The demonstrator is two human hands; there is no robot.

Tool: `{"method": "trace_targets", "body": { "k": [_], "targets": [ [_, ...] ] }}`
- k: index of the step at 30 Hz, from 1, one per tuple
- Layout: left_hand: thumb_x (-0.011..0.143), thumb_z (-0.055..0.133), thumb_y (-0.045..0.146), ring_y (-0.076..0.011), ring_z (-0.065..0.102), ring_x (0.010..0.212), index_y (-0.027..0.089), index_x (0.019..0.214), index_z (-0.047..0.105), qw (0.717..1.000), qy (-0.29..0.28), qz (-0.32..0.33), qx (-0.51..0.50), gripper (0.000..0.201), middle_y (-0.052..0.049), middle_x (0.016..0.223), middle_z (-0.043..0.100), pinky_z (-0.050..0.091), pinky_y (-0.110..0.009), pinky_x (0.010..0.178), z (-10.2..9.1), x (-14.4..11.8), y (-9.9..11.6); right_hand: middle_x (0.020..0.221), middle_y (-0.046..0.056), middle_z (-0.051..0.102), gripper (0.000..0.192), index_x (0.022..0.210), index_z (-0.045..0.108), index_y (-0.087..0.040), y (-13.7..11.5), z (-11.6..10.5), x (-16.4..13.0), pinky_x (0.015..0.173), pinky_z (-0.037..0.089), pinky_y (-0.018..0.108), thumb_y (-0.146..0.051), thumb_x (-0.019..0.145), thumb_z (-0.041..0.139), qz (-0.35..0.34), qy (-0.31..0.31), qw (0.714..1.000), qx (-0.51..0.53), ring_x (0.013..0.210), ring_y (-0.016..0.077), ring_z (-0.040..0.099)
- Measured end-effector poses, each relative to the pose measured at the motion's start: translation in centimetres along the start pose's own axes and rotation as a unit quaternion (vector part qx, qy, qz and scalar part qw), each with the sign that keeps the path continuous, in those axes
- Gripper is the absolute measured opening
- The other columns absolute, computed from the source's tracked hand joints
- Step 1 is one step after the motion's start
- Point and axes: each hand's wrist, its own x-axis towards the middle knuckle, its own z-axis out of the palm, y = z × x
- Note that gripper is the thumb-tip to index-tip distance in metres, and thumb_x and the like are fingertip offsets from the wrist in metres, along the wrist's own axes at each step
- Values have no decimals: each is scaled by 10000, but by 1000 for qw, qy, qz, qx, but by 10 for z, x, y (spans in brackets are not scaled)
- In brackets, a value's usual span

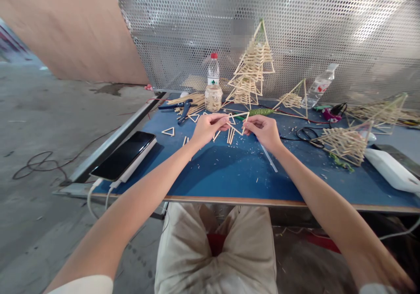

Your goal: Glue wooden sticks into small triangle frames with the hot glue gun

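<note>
Between my hands, above the blue table, is a triangle of thin wooden sticks [240, 114]. My left hand [209, 130] pinches its left corner, where a smaller stick triangle overlaps; I cannot tell whether the two are joined. The right side of the larger triangle is in the fingers of my right hand [264, 131]. Loose short sticks [231, 135] lie on the table just below. A small finished triangle [168, 131] rests to the left of my left hand. Near my right forearm lies a translucent glue stick or strip [269, 158].
Blue-handled pliers [185, 110] and a pile of sticks [197, 100] lie back left, beside a bottle [213, 84]. A tall stick tree [252, 71] stands at the back. A phone [126, 154] is left; a stick model [344, 143] and white device [392, 169] are right.
</note>
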Motion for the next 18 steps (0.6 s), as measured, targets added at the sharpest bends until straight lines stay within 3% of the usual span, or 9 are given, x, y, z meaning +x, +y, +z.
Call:
{"method": "trace_targets", "body": {
  "k": [4, 9, 14, 18],
  "targets": [
    [958, 854, 461, -197, 844, 899, 136, 1337, 803, 999, 13, 29, 29, 502, -129, 1055, 879, 693, -325, 878, -1, 1, 0, 731, 32, 788, 391, 887, 805, -254, 0, 0, 1, 699, 689, 403, -595, 792, 970, 7, 6, 1000, 7, 652, 201, 746],
    [957, 844, 498, -204, 844, 919, 175, 1331, 800, 998, -11, 35, 49, 496, -124, 1084, 883, 698, -339, 885, -5, 3, -2, 724, 27, 789, 437, 881, 808, -252, 1, 0, 1, 676, 691, 383, -633, 762, 985, 13, 8, 1000, 14, 651, 197, 751],
    [891, 904, 479, -241, 871, 950, 153, 1419, 747, 998, -56, 13, -5, 639, -128, 1051, 886, 728, -365, 890, -6, 3, -7, 710, 30, 790, 472, 873, 813, -230, 2, 1, 1, 646, 682, 361, -639, 732, 1004, 17, 7, 999, 38, 628, 189, 748],
    [878, 914, 440, -262, 879, 989, 165, 1433, 752, 998, -60, 1, -17, 640, -119, 1041, 888, 740, -387, 925, -4, 2, -8, 717, 27, 789, 481, 878, 809, -242, 5, 0, 2, 671, 701, 392, -666, 739, 989, 19, 3, 1000, 25, 646, 205, 760]
  ]
}}
